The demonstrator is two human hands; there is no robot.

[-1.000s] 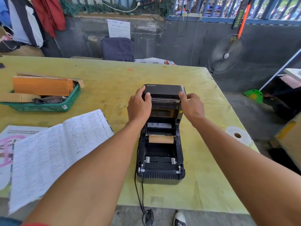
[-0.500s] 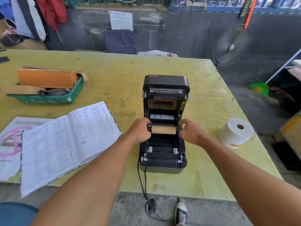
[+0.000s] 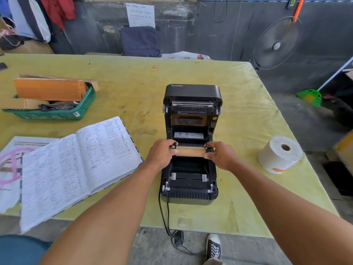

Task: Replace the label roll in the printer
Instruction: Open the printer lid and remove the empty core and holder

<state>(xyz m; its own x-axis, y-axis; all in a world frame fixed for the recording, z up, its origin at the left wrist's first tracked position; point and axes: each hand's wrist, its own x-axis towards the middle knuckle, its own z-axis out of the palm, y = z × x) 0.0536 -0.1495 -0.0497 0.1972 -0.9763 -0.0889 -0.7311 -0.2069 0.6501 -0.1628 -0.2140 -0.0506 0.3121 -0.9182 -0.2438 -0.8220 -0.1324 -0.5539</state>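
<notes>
Yellow-green table (image 3: 238, 104) under the open printer (image 3: 191, 169) — my left hand (image 3: 161, 153) and right hand (image 3: 221, 155) pinch the ends of the spent cardboard core (image 3: 190, 151) in its bay. Light, stiff, crushable, I judge — best held by the ends.

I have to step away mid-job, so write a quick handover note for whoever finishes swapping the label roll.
Hands: the left hand pinches the left end of the empty core; the right hand pinches its right end.
Things: the printer sits on the table, lid open, with the core across its bay. The new label roll stands on the table to the right of the printer, untouched.
Done: lid opened.
Left: take the core out, seat the new roll, feed the labels, close the lid.
</notes>
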